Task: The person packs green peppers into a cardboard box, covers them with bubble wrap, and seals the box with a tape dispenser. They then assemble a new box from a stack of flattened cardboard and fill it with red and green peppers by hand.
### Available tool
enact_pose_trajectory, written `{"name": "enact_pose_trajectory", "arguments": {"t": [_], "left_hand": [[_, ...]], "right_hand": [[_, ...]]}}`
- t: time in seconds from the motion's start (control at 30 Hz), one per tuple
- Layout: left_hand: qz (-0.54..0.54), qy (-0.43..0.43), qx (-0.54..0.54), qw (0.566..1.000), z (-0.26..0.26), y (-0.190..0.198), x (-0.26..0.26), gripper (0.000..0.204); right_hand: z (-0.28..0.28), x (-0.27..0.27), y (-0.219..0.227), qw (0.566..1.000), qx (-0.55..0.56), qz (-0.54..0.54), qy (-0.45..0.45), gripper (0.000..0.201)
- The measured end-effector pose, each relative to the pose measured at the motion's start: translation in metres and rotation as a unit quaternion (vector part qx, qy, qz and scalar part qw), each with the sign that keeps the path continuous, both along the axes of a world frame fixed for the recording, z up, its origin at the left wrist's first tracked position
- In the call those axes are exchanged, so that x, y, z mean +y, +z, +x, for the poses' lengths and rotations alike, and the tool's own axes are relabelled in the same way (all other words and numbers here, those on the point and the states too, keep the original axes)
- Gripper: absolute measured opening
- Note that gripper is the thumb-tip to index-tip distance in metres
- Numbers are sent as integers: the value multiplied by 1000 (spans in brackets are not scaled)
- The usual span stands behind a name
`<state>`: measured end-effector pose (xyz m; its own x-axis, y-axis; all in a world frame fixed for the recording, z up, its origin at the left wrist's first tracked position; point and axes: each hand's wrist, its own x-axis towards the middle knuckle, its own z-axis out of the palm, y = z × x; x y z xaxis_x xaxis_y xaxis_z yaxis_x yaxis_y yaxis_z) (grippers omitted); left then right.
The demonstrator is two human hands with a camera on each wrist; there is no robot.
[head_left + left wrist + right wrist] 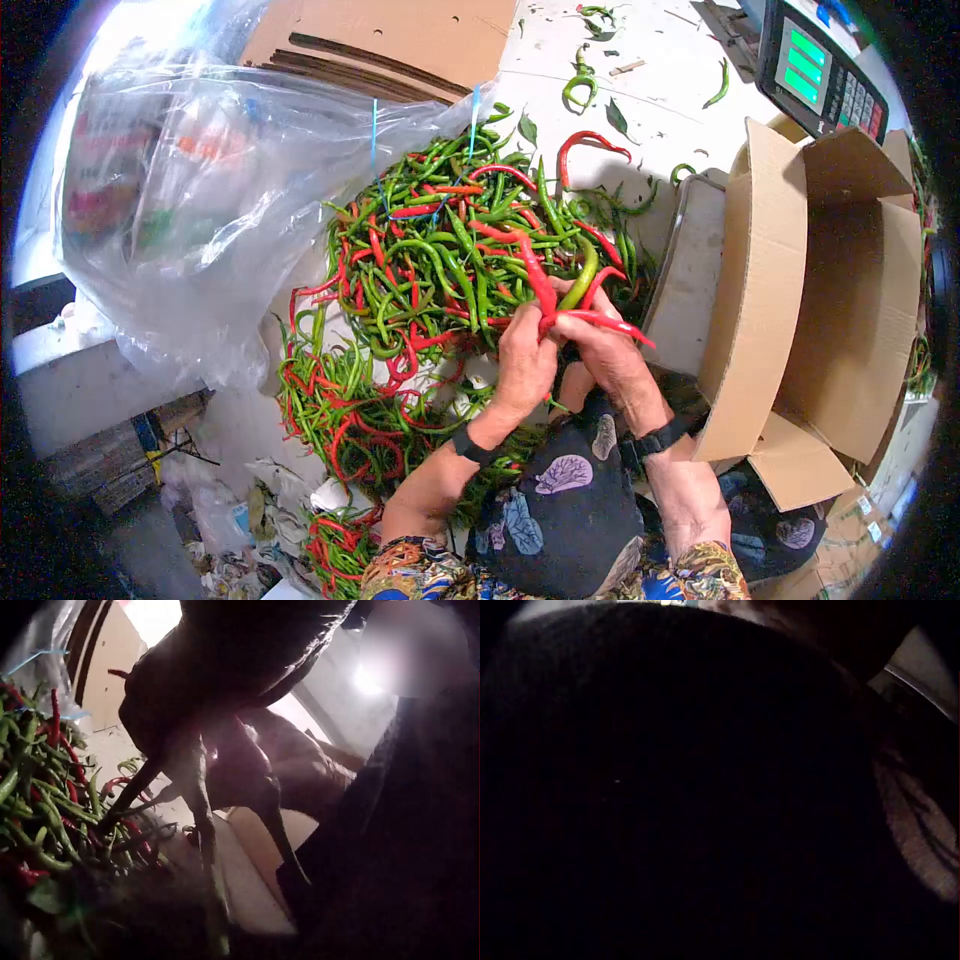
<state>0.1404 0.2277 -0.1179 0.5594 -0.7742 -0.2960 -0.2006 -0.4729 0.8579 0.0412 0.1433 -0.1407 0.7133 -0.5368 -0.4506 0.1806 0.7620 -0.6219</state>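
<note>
Both hands meet over the near edge of a large pile of red and green chili peppers [440,260]. The left hand [526,362] pinches a long red pepper [537,275]. Beside it the right hand [612,355] grips several peppers, among them a yellow-green one [583,272] and a red one [612,322] pointing right. In the left wrist view the left hand [202,667] is dark, with pepper tips hanging below it and the right hand [289,761] behind. The right wrist view is almost wholly dark.
An open cardboard box [750,300] stands at the right, below a scale with a lit display [803,65]. Clear plastic bags [200,220] lie at the left, flat cardboard [400,40] at the back. A smaller chili heap [340,410] lies nearer the left.
</note>
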Motion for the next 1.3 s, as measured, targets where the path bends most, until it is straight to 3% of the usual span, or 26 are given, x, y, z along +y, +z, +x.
{"name": "enact_pose_trajectory", "arguments": {"t": [0.03, 0.1, 0.13, 0.17, 0.2, 0.3, 0.37, 0.43, 0.5, 0.53, 0.57, 0.6, 0.63, 0.67, 0.73, 0.8, 0.83, 0.87, 1.0, 1.03, 1.13, 1.17, 1.23, 1.27, 1.3], "left_hand": [[-63, -33, -141, 987, -6, -4, 0, 44], [-37, -5, -58, 998, -15, 3, 1, 43], [-75, 47, 60, 994, -13, 2, -1, 39], [-112, 99, 176, 973, -8, 1, -1, 35], [-5, 124, 249, 960, 3, 25, -1, 30], [11, 164, 249, 955, 24, 10, 31, 30], [52, 86, 97, 990, 38, 4, 80, 29], [225, -64, -58, 970, 56, -11, 155, 24], [183, -302, -96, 931, 62, -27, 241, 25], [182, -305, -92, 930, 58, -30, 249, 25], [341, -427, -80, 834, 56, -32, 255, 26], [482, -529, -66, 696, 54, -35, 257, 27], [350, -442, -94, 820, 50, -32, 239, 26], [206, -336, -118, 911, 46, -27, 204, 26], [89, -242, -148, 955, 44, -34, 129, 24], [-11, -214, -125, 969, 44, -49, 54, 22], [6, -223, -110, 968, 46, -60, 24, 26], [-32, -214, -115, 969, 45, -81, -3, 25], [-115, -250, -295, 915, 25, -133, -96, 33], [-114, -250, -292, 916, 18, -151, -107, 33], [-54, -286, -441, 849, 14, -181, -123, 29], [-53, -289, -440, 849, 19, -184, -119, 29], [-65, -265, -345, 898, 32, -173, -106, 23], [-31, -321, -356, 877, 44, -164, -96, 16], [30, -322, -336, 884, 53, -147, -87, 14]], "right_hand": [[0, -1, -7, 1000, 3, 1, 0, 63], [1, -7, -9, 997, 58, 53, -3, 55], [0, -12, -5, 996, 47, 71, -23, 32], [0, -16, 2, 997, 24, 67, -26, 26], [-1, -17, -4, 995, 3, 97, -35, 25], [-15, -23, -30, 983, -37, 169, -67, 25], [-35, -36, -28, 975, -93, 177, -93, 21], [-56, -46, -38, 968, -81, 185, -150, 28], [-69, -51, -35, 963, -72, 201, -164, 34], [-73, -53, -36, 963, -67, 200, -167, 34], [-76, -54, -38, 961, -72, 206, -172, 36], [-78, -56, -40, 959, -77, 210, -176, 38], [-80, -60, -42, 958, -74, 210, -178, 38], [-80, -66, -43, 959, -61, 210, -181, 36], [-84, -76, -47, 952, -67, 220, -203, 26], [-99, -86, -58, 955, -46, 193, -219, 23], [-105, -90, -62, 957, -25, 165, -235, 21], [-108, -90, -58, 954, -34, 180, -238, 40], [-117, -83, -52, 959, 6, 177, -222, 37], [-120, -80, -54, 959, 9, 177, -222, 37], [-128, -67, -59, 943, 39, 195, -266, 27], [-130, -63, -61, 942, 40, 197, -269, 27], [-129, -56, -59, 930, 122, 207, -278, 22], [-128, -54, -54, 929, 124, 211, -279, 19], [-129, -51, -57, 927, 122, 215, -281, 19]]}}
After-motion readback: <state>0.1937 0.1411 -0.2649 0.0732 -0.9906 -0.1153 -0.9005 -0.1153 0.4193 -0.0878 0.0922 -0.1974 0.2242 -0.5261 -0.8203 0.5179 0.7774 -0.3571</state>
